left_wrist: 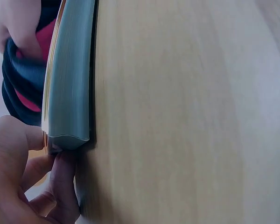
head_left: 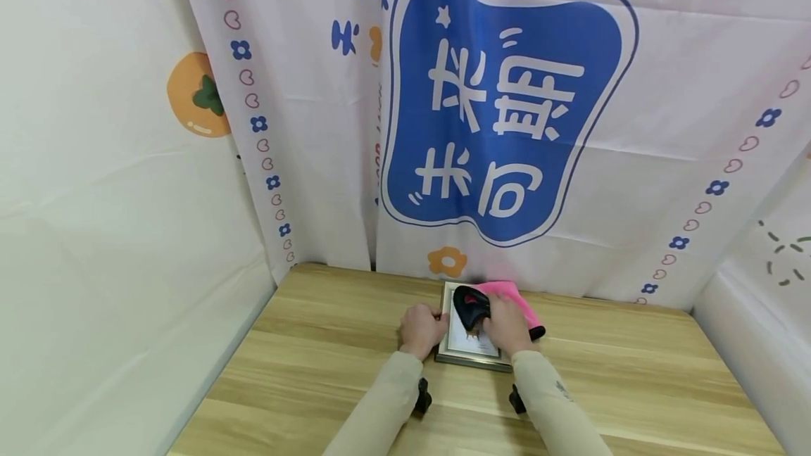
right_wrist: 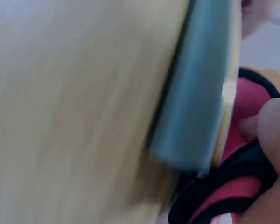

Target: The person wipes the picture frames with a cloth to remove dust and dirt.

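A picture frame (head_left: 451, 355) with a pale metallic border lies flat near the table's back edge. At its left side, my left hand (head_left: 421, 329) holds it; in the left wrist view the thumb lies at the top edge and curled fingers meet the side (left_wrist: 70, 93). My right hand (head_left: 507, 324) grips a bunched pink cloth (head_left: 514, 294) with black edging over the frame's upper right part. Folds of this cloth (right_wrist: 235, 189) show under the thumb in the right wrist view. Cloth and hand cover much of the white picture inside.
The wood-grain table (head_left: 329, 357) ends at a white hanging curtain (head_left: 329, 181) with a blue printed panel, just behind the frame. White sheeting (head_left: 127, 266) borders the left side. A black strap piece (head_left: 423, 397) sits by the left forearm, another (head_left: 517, 400) by the right.
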{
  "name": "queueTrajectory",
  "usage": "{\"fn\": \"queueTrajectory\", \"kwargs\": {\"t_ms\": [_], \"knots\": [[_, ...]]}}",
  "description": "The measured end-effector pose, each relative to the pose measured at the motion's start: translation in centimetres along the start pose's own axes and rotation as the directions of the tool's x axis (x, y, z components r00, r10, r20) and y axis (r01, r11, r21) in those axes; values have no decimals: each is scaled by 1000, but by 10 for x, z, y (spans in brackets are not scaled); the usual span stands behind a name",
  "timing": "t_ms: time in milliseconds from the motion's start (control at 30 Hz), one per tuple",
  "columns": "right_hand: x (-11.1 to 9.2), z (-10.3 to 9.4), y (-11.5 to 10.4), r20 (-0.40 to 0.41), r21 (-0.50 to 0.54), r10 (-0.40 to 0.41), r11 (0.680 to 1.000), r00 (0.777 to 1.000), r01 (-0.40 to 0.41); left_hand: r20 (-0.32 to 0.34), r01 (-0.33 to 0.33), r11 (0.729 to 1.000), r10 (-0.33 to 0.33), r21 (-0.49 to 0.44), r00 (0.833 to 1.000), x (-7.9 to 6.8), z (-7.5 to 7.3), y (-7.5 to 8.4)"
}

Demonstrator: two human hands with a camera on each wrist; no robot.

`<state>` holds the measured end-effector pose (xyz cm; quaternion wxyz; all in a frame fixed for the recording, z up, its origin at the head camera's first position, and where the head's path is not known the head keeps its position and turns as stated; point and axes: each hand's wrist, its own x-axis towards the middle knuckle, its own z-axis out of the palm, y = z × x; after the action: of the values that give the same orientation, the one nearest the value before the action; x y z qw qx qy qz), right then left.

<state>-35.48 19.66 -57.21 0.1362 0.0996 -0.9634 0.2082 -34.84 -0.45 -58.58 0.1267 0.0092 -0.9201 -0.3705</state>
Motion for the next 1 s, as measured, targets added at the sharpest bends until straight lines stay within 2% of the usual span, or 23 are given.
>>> {"fn": "queueTrajectory", "kwargs": {"t_ms": [167,300,500,800,1000], "knots": [[0,0,-12,-18,-95,44,994,999,-45,-8,-13,1000,13,21,1000,-1,2,2],[1,-3,-17,-22,-88,56,994,998,-58,-11,-11,1000,11,22,1000,1,5,1],[5,-1,-25,-24,-41,83,996,996,-84,-2,9,1000,-9,26,1000,0,4,-1],[13,11,-35,-24,46,147,988,989,-145,-6,-1,999,1,42,1000,1,0,-2],[15,10,-41,12,214,232,950,973,-229,20,12,1000,-13,26,1000,1,1,-1]]}}
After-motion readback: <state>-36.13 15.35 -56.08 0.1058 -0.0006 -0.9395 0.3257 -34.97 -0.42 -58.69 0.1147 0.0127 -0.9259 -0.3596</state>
